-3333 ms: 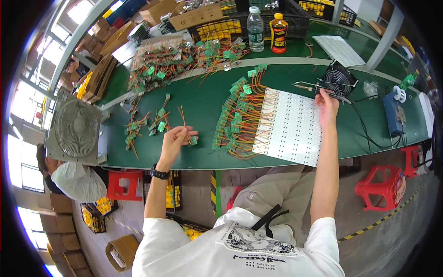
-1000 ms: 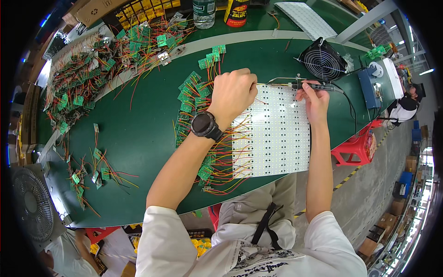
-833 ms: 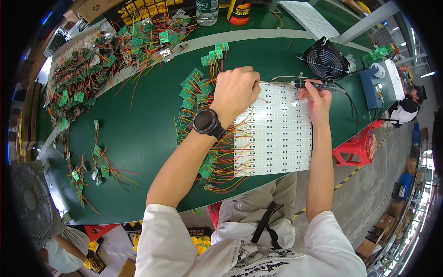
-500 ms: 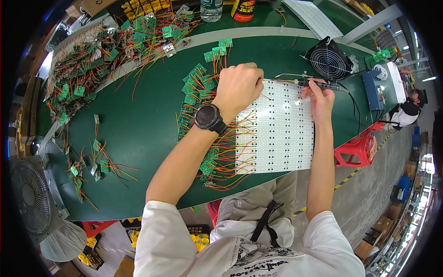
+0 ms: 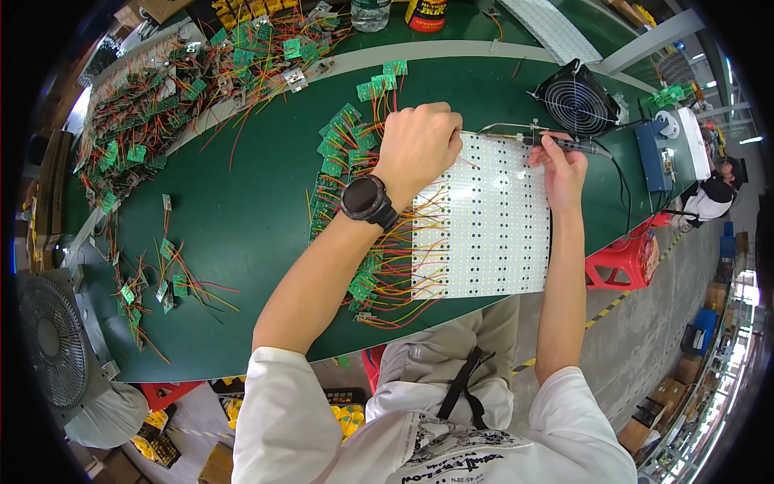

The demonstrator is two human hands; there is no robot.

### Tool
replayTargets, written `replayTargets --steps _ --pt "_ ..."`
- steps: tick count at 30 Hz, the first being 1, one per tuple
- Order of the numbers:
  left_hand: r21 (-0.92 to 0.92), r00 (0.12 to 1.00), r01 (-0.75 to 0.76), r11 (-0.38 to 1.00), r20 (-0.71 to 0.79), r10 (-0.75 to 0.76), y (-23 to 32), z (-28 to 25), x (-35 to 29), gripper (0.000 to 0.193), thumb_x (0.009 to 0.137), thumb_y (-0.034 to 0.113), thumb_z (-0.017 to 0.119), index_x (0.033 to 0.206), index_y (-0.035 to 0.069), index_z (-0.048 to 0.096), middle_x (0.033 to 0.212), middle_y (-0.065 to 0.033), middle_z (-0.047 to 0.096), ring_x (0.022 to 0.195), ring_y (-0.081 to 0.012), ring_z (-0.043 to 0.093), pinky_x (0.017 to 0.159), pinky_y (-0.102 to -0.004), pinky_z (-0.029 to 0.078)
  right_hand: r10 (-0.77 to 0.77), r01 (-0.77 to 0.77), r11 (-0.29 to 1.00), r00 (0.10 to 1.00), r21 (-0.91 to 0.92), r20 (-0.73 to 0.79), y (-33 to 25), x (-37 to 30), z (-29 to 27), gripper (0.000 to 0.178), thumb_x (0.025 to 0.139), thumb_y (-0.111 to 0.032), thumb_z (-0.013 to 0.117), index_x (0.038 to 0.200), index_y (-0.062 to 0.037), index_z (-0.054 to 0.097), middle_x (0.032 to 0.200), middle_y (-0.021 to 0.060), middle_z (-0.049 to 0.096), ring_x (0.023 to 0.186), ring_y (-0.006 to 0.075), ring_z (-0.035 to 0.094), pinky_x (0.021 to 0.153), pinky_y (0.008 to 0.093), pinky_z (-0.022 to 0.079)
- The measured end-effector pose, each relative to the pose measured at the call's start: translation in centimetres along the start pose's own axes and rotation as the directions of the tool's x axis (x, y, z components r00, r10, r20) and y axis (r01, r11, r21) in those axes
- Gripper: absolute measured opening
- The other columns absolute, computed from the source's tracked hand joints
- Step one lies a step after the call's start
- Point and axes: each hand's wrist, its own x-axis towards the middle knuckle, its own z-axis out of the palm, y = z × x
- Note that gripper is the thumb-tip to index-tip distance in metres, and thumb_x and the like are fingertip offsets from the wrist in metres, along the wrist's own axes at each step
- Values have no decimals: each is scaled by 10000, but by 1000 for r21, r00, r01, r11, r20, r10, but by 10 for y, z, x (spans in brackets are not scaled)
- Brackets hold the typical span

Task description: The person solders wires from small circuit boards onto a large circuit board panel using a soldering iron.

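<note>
A white LED panel (image 5: pixel 508 218) with rows of small dots lies on the green table. Along its left side, red and yellow wires (image 5: pixel 403 260) run from several small green circuit boards (image 5: pixel 331 152) onto the panel. My left hand (image 5: pixel 421 145), a watch on its wrist, is closed over the panel's far left corner; its fingertips and anything in them are hidden. In my right hand (image 5: pixel 562 165) is a soldering iron (image 5: pixel 556 143), held at the panel's far right corner. Its metal tip and thin guide tube point left toward my left hand.
A black fan (image 5: pixel 576 98) and a blue soldering station (image 5: pixel 654 153) stand at the right. Wired boards (image 5: pixel 145 121) are heaped at the far left, with more (image 5: pixel 165 282) nearer. A bottle (image 5: pixel 370 14) and a can (image 5: pixel 426 14) stand behind. A red stool (image 5: pixel 619 262) is right of the table.
Both hands stay almost in place at the panel's far edge. The whole view has shifted very slightly, and nothing has been taken up or let go.
</note>
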Motion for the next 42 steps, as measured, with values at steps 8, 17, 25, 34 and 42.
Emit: replayTargets --steps 8,17,25,34,42 --pt "-2 1000 5 1000 22 -5 1 -1 0 86 759 121 637 743 64 700 719 -59 628 611 -300 614 549 -397 488 -9 9 1000 1000 -23 10 1 1 -1 183 882 -64 665 1002 70 635 763 130 669 614 177 630 589 272 474" --pt "9 1000 8 1000 25 -9 1 -1 -1 87 765 120 639 750 63 703 721 -60 633 616 -298 620 550 -389 491 -3 4 1000 1000 -14 14 3 0 -2 180 885 -61 659 1001 76 635 769 132 670 618 182 634 595 274 478" --pt "-4 1000 -5 1000 6 5 0 0 0 82 759 116 641 746 62 702 705 -56 622 605 -294 613 546 -389 487 -3 4 999 1000 51 -23 2 1 -4 174 894 -58 650 1013 66 631 771 142 671 601 194 634 578 283 486" --pt "-157 994 -76 985 -95 62 8 -5 4 167 866 194 622 805 58 697 782 -81 632 612 -302 613 551 -395 479 -32 46 994 991 99 -133 0 0 -6 175 882 -61 662 1001 65 635 735 140 662 561 190 609 546 276 470" --pt "-204 976 -50 978 198 91 14 -12 7 362 980 277 507 741 20 598 761 -147 604 672 -350 597 599 -434 460 21 -6 992 993 124 -120 -1 2 -8 183 878 -92 673 962 70 653 735 142 669 574 182 621 551 272 463"
